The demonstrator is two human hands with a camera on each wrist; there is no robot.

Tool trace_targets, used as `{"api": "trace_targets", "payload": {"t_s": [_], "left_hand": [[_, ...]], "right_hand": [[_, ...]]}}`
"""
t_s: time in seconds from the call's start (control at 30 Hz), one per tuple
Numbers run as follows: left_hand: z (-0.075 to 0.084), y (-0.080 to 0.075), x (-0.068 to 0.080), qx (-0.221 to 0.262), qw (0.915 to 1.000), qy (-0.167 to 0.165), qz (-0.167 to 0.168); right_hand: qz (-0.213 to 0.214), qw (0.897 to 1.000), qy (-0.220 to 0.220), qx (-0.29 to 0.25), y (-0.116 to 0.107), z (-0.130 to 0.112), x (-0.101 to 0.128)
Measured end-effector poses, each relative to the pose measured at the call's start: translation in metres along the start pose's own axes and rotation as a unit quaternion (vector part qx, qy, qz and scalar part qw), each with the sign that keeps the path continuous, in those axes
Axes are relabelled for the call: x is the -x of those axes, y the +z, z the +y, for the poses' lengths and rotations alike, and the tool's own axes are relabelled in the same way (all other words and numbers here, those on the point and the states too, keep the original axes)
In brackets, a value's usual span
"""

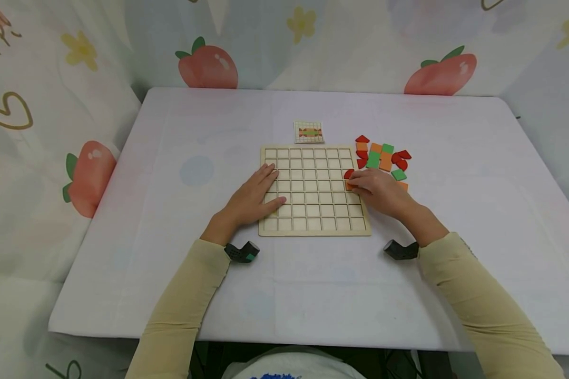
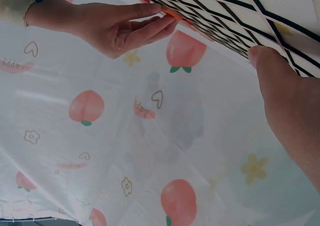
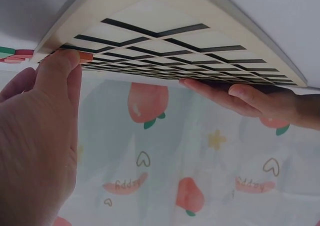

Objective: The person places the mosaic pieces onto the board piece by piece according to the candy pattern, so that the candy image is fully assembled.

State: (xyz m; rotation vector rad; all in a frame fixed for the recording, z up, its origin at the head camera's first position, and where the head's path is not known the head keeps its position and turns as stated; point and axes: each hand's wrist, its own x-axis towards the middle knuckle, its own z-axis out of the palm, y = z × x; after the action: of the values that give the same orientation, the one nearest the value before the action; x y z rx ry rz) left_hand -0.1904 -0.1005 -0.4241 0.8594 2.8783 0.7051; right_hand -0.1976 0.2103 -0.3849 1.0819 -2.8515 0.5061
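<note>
A wooden grid board (image 1: 313, 210) lies in the middle of the table. My left hand (image 1: 264, 190) rests flat on the board's left columns, fingers straight; its thumb (image 2: 272, 71) shows in the left wrist view. My right hand (image 1: 357, 183) is at the board's right edge and pinches an orange tile (image 1: 349, 186) over the last column. That orange tile (image 2: 173, 14) sits at the fingertips of the right hand (image 2: 150, 21). A red tile (image 1: 348, 173) lies in the cell just beyond it. In the right wrist view the right hand (image 3: 60, 71) touches the orange tile (image 3: 86, 57) at the board (image 3: 175, 41).
Several loose red, orange and green tiles (image 1: 383, 157) lie right of the board. A small pattern card (image 1: 308, 132) sits just behind the board. The white table (image 1: 170, 131) is ringed by a strawberry-print curtain (image 1: 52, 105).
</note>
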Motion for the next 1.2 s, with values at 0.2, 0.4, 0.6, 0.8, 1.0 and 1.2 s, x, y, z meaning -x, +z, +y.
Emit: {"api": "trace_targets", "payload": {"t_s": [0.2,0.4,0.6,0.8,1.0,1.2], "left_hand": [[0.0014,-0.0010,0.0001,0.007,1.0000,-0.002,0.005],[0.0021,-0.0010,0.0004,0.007,0.9999,-0.005,0.006],[0.0019,-0.0001,0.0003,0.004,1.0000,-0.005,0.007],[0.0016,0.0001,0.0002,0.004,1.0000,-0.004,0.008],[0.0011,0.0005,0.0002,0.001,1.0000,-0.003,0.009],[0.0011,0.0006,-0.0002,0.002,1.0000,-0.003,0.007]], "right_hand": [[0.006,1.000,-0.012,-0.004,0.0004,0.0041,-0.0003],[0.017,1.000,-0.021,-0.013,0.0007,0.0065,-0.0009],[0.015,0.999,0.009,-0.030,0.0010,0.0067,-0.0006],[0.027,0.996,0.050,-0.063,0.0012,0.0061,-0.0002],[0.043,0.990,0.104,-0.091,0.0005,0.0039,-0.0005],[0.050,0.986,0.126,-0.097,0.0013,0.0046,0.0007]]}}
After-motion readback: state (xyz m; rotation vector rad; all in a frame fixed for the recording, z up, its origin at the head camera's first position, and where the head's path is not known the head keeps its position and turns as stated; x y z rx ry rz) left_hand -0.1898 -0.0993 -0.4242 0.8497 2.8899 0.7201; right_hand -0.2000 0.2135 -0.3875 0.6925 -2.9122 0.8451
